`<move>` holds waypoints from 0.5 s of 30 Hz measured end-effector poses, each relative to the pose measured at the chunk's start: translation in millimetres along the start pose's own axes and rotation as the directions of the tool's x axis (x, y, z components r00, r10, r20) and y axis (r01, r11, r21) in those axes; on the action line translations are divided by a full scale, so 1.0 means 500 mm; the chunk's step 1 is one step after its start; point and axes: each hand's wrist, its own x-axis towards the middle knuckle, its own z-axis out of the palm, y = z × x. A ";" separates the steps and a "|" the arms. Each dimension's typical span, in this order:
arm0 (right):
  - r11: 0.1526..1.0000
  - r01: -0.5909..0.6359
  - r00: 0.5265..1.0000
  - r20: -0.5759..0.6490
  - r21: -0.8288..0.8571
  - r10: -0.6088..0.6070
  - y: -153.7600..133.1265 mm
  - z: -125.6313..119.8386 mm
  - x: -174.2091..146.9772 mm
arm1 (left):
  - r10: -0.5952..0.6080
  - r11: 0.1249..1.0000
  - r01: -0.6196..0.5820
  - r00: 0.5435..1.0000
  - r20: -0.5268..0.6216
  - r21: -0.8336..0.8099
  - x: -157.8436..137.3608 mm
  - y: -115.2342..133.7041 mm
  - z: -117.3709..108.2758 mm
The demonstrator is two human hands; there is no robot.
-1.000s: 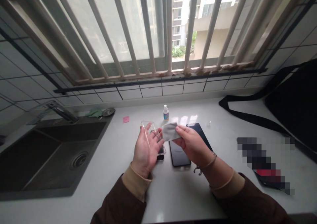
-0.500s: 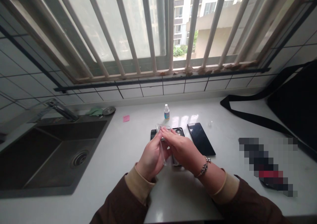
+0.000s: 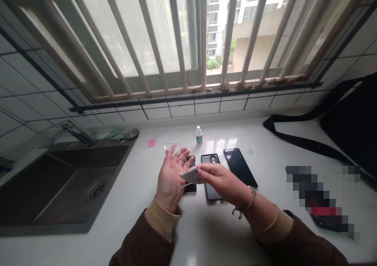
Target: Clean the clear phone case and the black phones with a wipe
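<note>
My left hand [image 3: 172,175] is turned palm up with its fingers spread and slightly curled. A clear phone case [image 3: 171,145] rests in it, its far end showing past the fingertips; the transparent outline is hard to trace over the palm. Between thumb and fingers, my right hand [image 3: 216,175] pinches a small grey-white cloth [image 3: 191,175], held over the near part of the left palm. Under the hands lies a dark phone [image 3: 191,188], partly covered. Right beside it is a black phone case [image 3: 212,191] with a camera cutout, partly behind my right hand.
A small white bottle [image 3: 199,136] stands behind the hands. Another black phone [image 3: 240,166] lies to the right, before a black bag strap [image 3: 294,138]. A pink note [image 3: 151,143] lies left, near the sink [image 3: 88,223]. A pixelated dark item [image 3: 321,203] is far right.
My hands have come apart: the left has turned palm up and moved left with the clear phone case. The cloth in my right hand now shows, and the phones beneath are more visible.
</note>
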 end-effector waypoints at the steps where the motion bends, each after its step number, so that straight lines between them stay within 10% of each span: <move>1: 0.991 -0.011 0.996 -0.085 0.130 0.022 0.004 -0.002 0.005 | 0.009 1.000 -0.009 1.000 0.030 0.016 -0.002 -0.001 0.000; 4: 0.962 0.024 0.904 -0.417 0.270 0.094 0.021 -0.016 0.016 | -0.076 0.996 0.066 0.984 0.162 0.065 -0.013 -0.011 0.000; 8: 0.971 -0.065 0.747 -0.657 -0.228 -0.105 0.026 -0.032 0.006 | -0.286 0.954 0.247 0.919 0.272 0.169 -0.029 -0.034 -0.002; 11: 0.777 0.022 0.828 -0.424 -0.630 -0.367 0.024 -0.023 -0.004 | -0.329 0.941 0.279 0.889 0.320 0.193 -0.033 -0.047 -0.006; 15: 0.527 0.196 0.901 -0.060 -0.827 -0.429 0.039 -0.006 0.000 | -0.309 0.950 0.275 0.891 0.332 0.148 -0.029 -0.054 -0.009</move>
